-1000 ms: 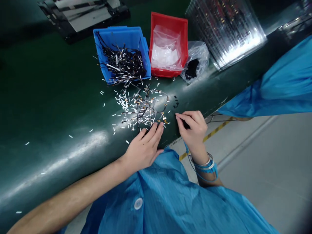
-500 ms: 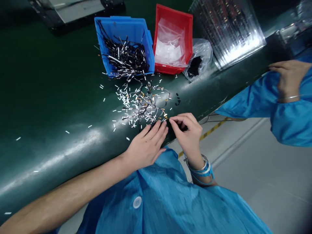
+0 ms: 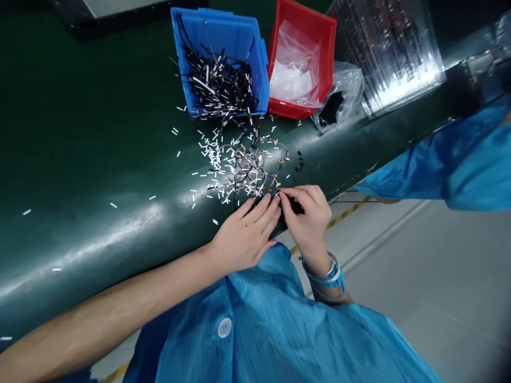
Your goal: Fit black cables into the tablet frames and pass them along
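Note:
My left hand lies flat near the table edge, fingers stretched out and side by side beside a small pile of thin cables. Whatever may be under its fingers is hidden. Right next to those fingertips, my right hand pinches with thumb and forefinger at a brass-coloured cable end; the thing between the fingertips is too small to name. The cables are dark grey and looped, with little connectors on their ends. Short white strips are strewn among them and to their left. Several tiny black pieces lie to the right.
Behind the pile stands a blue bin full of black cables. Beside it are a red bin with clear bags and a plastic bag holding something black. Stacked clear trays stand farther right. A co-worker's blue sleeve reaches in at right.
My right hand has moved left, from apart to beside my left fingertips. My left hand stays flat. The co-worker's hand came into view at right and is now mostly out of sight.

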Available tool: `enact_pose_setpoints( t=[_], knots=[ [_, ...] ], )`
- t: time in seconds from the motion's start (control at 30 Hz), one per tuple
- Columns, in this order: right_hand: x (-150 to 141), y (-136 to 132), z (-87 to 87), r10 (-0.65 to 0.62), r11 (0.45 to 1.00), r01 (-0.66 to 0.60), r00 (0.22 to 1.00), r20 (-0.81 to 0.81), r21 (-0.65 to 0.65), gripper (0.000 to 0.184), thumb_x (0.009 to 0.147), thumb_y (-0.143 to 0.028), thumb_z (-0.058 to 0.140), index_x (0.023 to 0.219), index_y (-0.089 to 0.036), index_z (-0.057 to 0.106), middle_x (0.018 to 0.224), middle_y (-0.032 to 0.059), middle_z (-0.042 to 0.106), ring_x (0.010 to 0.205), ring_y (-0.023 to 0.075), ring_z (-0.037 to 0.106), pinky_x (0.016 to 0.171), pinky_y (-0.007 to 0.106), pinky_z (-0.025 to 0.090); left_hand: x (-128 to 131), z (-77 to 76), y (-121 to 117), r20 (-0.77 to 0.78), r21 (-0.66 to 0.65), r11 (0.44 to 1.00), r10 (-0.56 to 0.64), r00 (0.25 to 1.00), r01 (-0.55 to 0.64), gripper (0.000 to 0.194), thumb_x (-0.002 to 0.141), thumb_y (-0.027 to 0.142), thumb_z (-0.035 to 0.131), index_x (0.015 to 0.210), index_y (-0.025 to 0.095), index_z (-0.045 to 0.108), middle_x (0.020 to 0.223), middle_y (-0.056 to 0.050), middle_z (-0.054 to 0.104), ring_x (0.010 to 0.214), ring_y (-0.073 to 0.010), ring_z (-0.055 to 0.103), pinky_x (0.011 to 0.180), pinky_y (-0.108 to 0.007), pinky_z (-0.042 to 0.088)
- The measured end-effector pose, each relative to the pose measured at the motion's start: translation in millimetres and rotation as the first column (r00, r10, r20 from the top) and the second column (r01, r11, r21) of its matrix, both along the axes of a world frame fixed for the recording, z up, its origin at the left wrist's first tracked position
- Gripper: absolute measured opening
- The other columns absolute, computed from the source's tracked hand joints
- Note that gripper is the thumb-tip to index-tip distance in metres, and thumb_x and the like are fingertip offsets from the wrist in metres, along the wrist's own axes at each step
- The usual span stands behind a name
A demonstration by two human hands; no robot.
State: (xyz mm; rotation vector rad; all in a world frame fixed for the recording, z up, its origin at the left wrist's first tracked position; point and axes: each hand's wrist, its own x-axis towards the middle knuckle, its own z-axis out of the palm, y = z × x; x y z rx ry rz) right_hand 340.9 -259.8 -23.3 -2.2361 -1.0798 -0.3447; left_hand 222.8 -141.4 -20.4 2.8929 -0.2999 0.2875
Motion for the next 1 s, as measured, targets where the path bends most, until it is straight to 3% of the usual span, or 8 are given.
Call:
enact_pose_setpoints(
  t=[0.23, 0.5, 0.77, 0.87, 1.0],
  knots=[
    [-3, 0, 1.3, -0.015, 0.998, 0.019, 0.997, 0.075, -0.054, 0.013, 0.088, -0.019, 0.057, 0.084, -0.022, 0.069, 0.076, 0.0036, 0.064, 0.073, 0.0165, 0.057, 0.065, 0.031, 0.048, -1, -0.6, 0, -0.027, 0.001, 1.0, -0.003, 1.0, 0.003, 0.057, 0.099, 0.042, 0.029, 0.137, 0.004, 0.047, 0.146, -0.016, 0.044, 0.136, -0.0283, 0.039, 0.11, -0.04, 0.03],
    [-16, -9, 2.7, 0.012, 0.984, 0.023, 0.981, 0.193, -0.179, 0.028, 0.089, -0.014, 0.051, 0.107, -0.025, 0.069, 0.079, 0.0037, 0.062, 0.072, 0.0168, 0.053, 0.062, 0.031, 0.044, -1, -2.5, -1, -0.051, -0.017, 1.0, -0.016, 0.999, 0.015, 0.059, 0.097, 0.042, 0.035, 0.138, 0.001, 0.045, 0.148, -0.018, 0.041, 0.137, -0.0299, 0.037, 0.111, -0.04, 0.029],
    [-19, -1, 24.7, 0.124, 0.882, 0.018, 0.955, 0.27, -0.471, 0.029, 0.091, -0.015, 0.044, 0.104, -0.014, 0.07, 0.072, 0.0078, 0.06, 0.071, 0.0213, 0.044, 0.054, 0.035, 0.034, 0, -3.8, 1, -0.059, -0.028, 0.999, -0.036, 0.998, 0.035, 0.058, 0.095, 0.041, 0.042, 0.136, 0.0, 0.048, 0.147, -0.018, 0.041, 0.137, -0.0301, 0.037, 0.111, -0.04, 0.03],
    [-18, -2, 23.8, 0.123, 0.893, 0.006, 0.958, 0.259, -0.449, 0.029, 0.091, -0.015, 0.043, 0.106, -0.016, 0.069, 0.074, 0.0073, 0.061, 0.071, 0.0212, 0.045, 0.055, 0.035, 0.036, 1, -3.3, 2, -0.058, -0.026, 0.999, -0.038, 0.998, 0.036, 0.058, 0.095, 0.041, 0.044, 0.136, 0.001, 0.048, 0.146, -0.018, 0.043, 0.137, -0.0298, 0.038, 0.111, -0.04, 0.03],
    [-16, -10, 13.5, 0.086, 0.946, -0.03, 0.984, 0.158, -0.323, 0.029, 0.091, -0.012, 0.045, 0.111, -0.015, 0.067, 0.078, 0.0066, 0.061, 0.073, 0.0189, 0.049, 0.06, 0.032, 0.042, 0, -1.9, 2, -0.027, -0.009, 1.0, -0.019, 0.999, 0.019, 0.056, 0.095, 0.041, 0.044, 0.136, 0.003, 0.049, 0.144, -0.016, 0.046, 0.134, -0.0289, 0.041, 0.109, -0.04, 0.032]
  ],
)
